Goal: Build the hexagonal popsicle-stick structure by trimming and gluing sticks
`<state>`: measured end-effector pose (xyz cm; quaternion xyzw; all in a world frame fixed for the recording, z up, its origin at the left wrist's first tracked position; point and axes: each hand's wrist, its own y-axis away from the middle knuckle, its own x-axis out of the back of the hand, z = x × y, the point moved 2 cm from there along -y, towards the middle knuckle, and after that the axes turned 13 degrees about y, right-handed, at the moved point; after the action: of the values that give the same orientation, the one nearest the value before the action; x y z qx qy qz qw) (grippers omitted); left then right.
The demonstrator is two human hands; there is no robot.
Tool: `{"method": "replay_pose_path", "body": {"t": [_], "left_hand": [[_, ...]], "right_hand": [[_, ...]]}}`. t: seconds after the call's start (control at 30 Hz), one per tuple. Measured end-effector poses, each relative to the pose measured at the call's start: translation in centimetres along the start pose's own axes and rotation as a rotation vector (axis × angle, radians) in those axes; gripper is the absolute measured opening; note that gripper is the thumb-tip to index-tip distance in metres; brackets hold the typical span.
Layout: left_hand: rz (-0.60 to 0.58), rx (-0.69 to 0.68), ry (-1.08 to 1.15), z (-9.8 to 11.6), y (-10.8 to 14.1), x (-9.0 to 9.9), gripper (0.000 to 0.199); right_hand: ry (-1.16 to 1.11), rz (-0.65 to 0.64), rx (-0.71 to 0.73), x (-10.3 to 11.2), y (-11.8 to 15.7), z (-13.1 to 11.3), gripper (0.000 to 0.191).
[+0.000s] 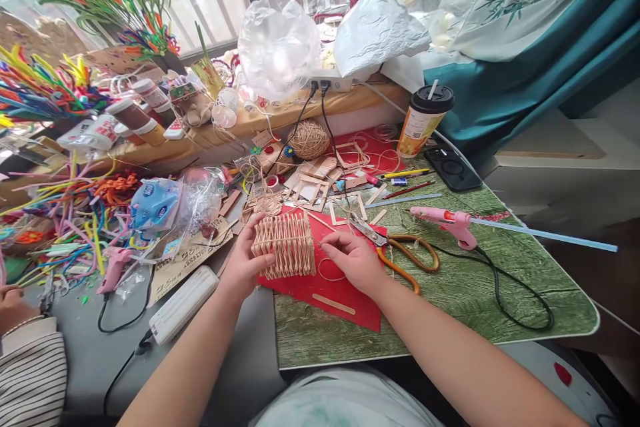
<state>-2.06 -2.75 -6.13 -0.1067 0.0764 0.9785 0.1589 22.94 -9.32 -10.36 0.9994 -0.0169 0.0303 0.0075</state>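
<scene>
My left hand (pixel 242 268) is wrapped round the left end of a small woven twine basket (pixel 285 247), which lies on its side in the air with tan strands running across it. By the basket's right end, my right hand (pixel 354 261) pinches a thin strand of twine (pixel 330 279) that curls in a loop below the fingers. Beneath both hands lies a sheet of red felt (pixel 357 310) with a craft stick (pixel 334 304) on it. Large scissors (pixel 395 247) with orange handles rest just beyond my right hand, blades partly apart.
A pink glue gun (pixel 457 221) with a long glue stick lies at right, its cord looping over the green board. Behind are a twine ball (pixel 309 139), stick frames (pixel 307 190), a drink cup (pixel 425 123) and a phone (pixel 453 169). Another person's sleeve (pixel 35 367) shows at left.
</scene>
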Motion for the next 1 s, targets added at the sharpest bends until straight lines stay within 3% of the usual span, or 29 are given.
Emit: {"method": "replay_pose_path", "body": {"t": [0.27,0.53,0.77,1.0], "left_hand": [[0.046,0.041,0.314,-2.0,-0.2,-0.8,0.088],[0.14,0.046,0.488,-2.5,-0.4,-1.5,0.063],[0.226,0.039,0.692,-2.0,-0.8,-3.1,0.052],[0.26,0.039,0.748,-2.3,-0.9,-4.9,0.041]], "right_hand": [[-0.001,0.045,0.033,-0.5,0.6,0.4,0.027],[0.212,0.148,0.317,0.0,1.9,-1.9,0.026],[0.31,0.182,0.557,-0.4,2.2,-2.2,0.039],[0.386,0.213,0.581,-0.6,2.5,-2.1,0.052]]}}
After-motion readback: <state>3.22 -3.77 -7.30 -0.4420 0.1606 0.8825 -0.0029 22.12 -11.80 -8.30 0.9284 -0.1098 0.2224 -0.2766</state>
